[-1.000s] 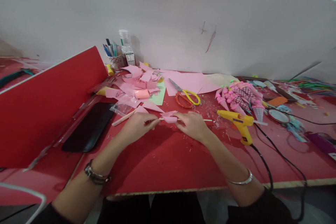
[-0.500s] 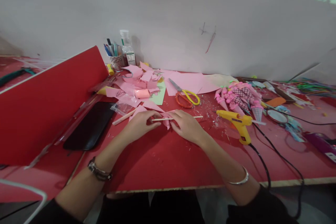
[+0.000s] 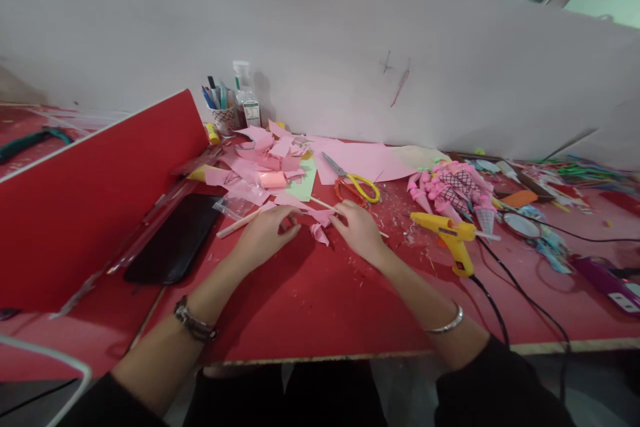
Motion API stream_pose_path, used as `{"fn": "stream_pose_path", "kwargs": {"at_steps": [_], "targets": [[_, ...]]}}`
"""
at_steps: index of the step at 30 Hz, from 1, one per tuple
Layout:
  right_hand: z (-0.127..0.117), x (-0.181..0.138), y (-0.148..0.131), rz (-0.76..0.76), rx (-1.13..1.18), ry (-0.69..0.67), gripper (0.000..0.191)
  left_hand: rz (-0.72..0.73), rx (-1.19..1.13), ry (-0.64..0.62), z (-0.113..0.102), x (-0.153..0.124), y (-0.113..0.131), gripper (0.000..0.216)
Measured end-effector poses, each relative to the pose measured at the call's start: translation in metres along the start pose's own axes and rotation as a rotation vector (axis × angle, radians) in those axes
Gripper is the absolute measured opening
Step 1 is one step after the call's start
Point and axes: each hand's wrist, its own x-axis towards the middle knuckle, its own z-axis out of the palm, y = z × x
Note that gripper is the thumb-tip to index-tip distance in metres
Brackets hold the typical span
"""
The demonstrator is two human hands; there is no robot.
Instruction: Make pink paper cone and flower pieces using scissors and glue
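My right hand (image 3: 357, 230) is closed around a thin pale stick (image 3: 323, 203), which slants from upper left to lower right and shows on both sides of the fingers. My left hand (image 3: 267, 233) rests just left of it, fingers curved with the thumb apart, and nothing shows between them. Between the hands lies a small curled piece of pink paper (image 3: 319, 235), with another pink paper scrap (image 3: 321, 216) just above it. A pale rod (image 3: 237, 224) lies beside the left hand, partly hidden by it. Scissors (image 3: 363, 185) with red and yellow handles lie beyond my right hand.
A yellow glue gun (image 3: 453, 237) with its cord lies at right, behind it pink paper cones (image 3: 455, 187). A black phone (image 3: 173, 240) and an upright red board (image 3: 100, 200) stand left. Pink paper scraps (image 3: 263, 153), a pen cup (image 3: 223, 117) and a bottle (image 3: 247, 100) are at the back.
The stick has swung from nearly level to a slant, its left end now farther from me. My left hand has come away from it, and the right hand keeps hold.
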Motion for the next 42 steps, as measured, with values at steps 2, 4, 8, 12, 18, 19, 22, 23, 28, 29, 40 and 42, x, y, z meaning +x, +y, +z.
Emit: {"fn": "stream_pose_path", "kwargs": {"at_steps": [2,4,8,12,18,19,22,23,28,29,40,42], "targets": [[-0.006,0.004,0.001,-0.001,0.008,0.043,0.015,0.002,-0.003,0.037,0.001,0.001,-0.001,0.023],[-0.014,0.008,0.002,-0.01,0.03,0.106,0.014,-0.005,-0.022,0.091,0.002,0.001,-0.003,0.026],[-0.03,0.01,0.002,-0.153,0.195,0.158,0.015,-0.028,-0.153,0.159,0.004,0.001,-0.002,0.036],[-0.037,0.004,-0.005,-0.385,0.382,-0.04,0.014,-0.012,-0.283,0.0,0.001,-0.002,0.006,0.034],[-0.031,-0.003,-0.013,-0.407,0.473,-0.151,0.017,-0.032,-0.34,-0.156,0.0,-0.004,0.013,0.034],[-0.029,-0.004,-0.014,-0.406,0.481,-0.144,0.017,-0.011,-0.355,-0.151,0.0,-0.004,0.013,0.032],[-0.026,-0.005,-0.013,-0.406,0.504,-0.088,0.017,-0.001,-0.413,-0.117,0.002,-0.003,0.011,0.03],[-0.025,-0.006,-0.012,-0.399,0.506,-0.06,0.017,-0.016,-0.432,-0.102,0.003,-0.003,0.01,0.03],[-0.02,-0.006,-0.006,-0.373,0.323,-0.013,0.027,-0.124,-0.514,0.018,0.001,0.001,0.004,0.031],[-0.019,-0.006,-0.005,-0.376,0.256,-0.012,0.03,-0.146,-0.525,0.022,0.0,0.002,0.003,0.027],[-0.015,-0.004,0.004,-0.443,-0.047,0.093,0.033,-0.223,-0.613,-0.156,-0.009,0.0,0.016,0.02],[-0.015,-0.004,0.003,-0.451,-0.079,0.1,0.032,-0.25,-0.616,-0.166,-0.009,0.0,0.017,0.023]]}}
